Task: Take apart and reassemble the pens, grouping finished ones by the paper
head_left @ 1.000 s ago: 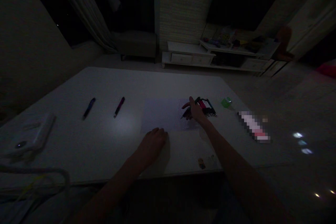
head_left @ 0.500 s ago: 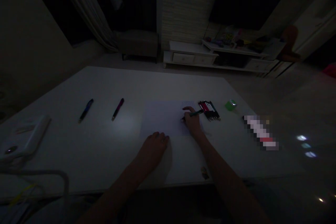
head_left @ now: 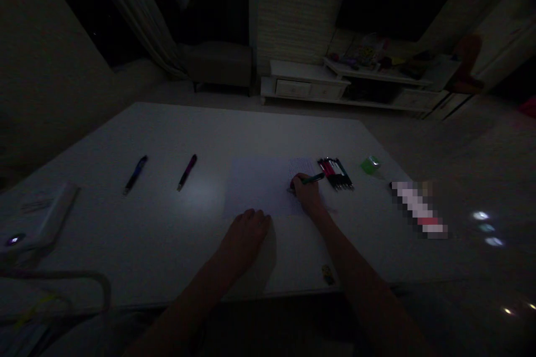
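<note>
A sheet of paper (head_left: pixel 255 185) lies on the white table (head_left: pixel 268 134), with dense small marks on its right part. My right hand (head_left: pixel 309 195) is closed round a dark green pen (head_left: pixel 315 178), its tip down at the marked area and its back end pointing right. My left hand (head_left: pixel 248 235) rests palm down, fingers stretched forward onto the paper's near edge, holding nothing. Just right of the right hand, several pens (head_left: pixel 336 174) lie side by side. The light is dim, so the writing cannot be read.
Toward the left lie a blue-black pen (head_left: pixel 136 174) and a purple-black pen (head_left: pixel 187 173). A white box-like device (head_left: pixel 44 215) sits at the left edge. A small green container (head_left: pixel 371 164) stands right of the pens. Near the front edge is a small dark-and-yellow piece (head_left: pixel 328 275).
The raised index finger of my right hand has come down onto the pen. My left hand stays where it was, and the view has shifted slightly.
</note>
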Motion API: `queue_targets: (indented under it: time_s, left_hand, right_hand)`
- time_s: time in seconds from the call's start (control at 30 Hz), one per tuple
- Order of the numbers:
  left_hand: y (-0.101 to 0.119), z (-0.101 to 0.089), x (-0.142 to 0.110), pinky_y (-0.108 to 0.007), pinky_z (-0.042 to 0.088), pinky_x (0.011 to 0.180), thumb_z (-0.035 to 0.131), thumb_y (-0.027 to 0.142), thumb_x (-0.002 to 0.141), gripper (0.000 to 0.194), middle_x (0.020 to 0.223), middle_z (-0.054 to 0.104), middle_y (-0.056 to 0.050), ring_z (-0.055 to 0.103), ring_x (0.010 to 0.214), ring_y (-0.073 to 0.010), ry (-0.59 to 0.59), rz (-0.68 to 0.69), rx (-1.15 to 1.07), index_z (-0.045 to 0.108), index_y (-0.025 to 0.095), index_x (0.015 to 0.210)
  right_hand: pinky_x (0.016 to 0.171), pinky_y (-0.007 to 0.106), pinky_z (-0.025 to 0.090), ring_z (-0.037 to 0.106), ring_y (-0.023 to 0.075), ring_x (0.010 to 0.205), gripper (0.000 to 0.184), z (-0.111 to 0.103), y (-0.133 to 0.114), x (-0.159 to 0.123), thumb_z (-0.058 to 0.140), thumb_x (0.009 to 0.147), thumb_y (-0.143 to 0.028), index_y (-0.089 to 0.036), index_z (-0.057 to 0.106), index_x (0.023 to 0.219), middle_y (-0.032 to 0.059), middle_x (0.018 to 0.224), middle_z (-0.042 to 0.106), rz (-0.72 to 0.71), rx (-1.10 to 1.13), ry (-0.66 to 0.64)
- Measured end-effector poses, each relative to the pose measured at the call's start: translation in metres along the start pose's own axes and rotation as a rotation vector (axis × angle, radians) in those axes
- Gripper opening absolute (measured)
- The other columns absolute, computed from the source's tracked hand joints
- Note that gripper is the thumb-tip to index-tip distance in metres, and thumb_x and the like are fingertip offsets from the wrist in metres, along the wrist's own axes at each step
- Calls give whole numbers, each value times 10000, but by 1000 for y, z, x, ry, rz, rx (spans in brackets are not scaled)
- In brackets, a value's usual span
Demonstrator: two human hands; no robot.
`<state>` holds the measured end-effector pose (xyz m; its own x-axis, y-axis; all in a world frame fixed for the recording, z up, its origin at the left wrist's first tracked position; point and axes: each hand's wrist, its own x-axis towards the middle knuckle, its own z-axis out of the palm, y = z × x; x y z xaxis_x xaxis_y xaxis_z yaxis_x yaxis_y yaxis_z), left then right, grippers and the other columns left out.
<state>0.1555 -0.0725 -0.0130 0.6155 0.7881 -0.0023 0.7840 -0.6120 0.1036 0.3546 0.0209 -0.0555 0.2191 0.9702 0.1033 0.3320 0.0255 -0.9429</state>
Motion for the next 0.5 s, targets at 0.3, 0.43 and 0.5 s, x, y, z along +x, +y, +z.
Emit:
queue_targets:
  time_s: [0.3, 0.43, 0.5]
  left_hand:
    - [1, 1, 0, -369, 444, 817, 420, 61, 802, 349, 1106, 551, -112, 485, 1041, -258, -14, -20, 24, 509, 155, 1126]
    - [-1, 0, 2, -350, 439, 812, 399, 73, 823, 326, 1077, 559, -111, 492, 1027, -237, -12, -26, 0, 518, 160, 1114]
    - [-3, -1, 4, -351, 436, 817, 389, 88, 836, 316, 1061, 565, -115, 494, 1024, -234, -11, -26, -4, 525, 156, 1113]
  right_hand:
    - [414, 176, 349, 453, 96, 476, 190, -5, 3, 6, 430, 667, -273, -157, 563, 738, -29, 536, 487, -10, 134, 130]
    - [409, 189, 357, 448, 96, 434, 510, -22, -7, 14, 495, 652, -280, -140, 464, 1141, -65, 533, 483, -36, 84, 195]
    - [421, 201, 365, 457, 102, 435, 608, -37, -16, 23, 503, 657, -285, -136, 387, 1235, -68, 528, 488, -75, 29, 177]
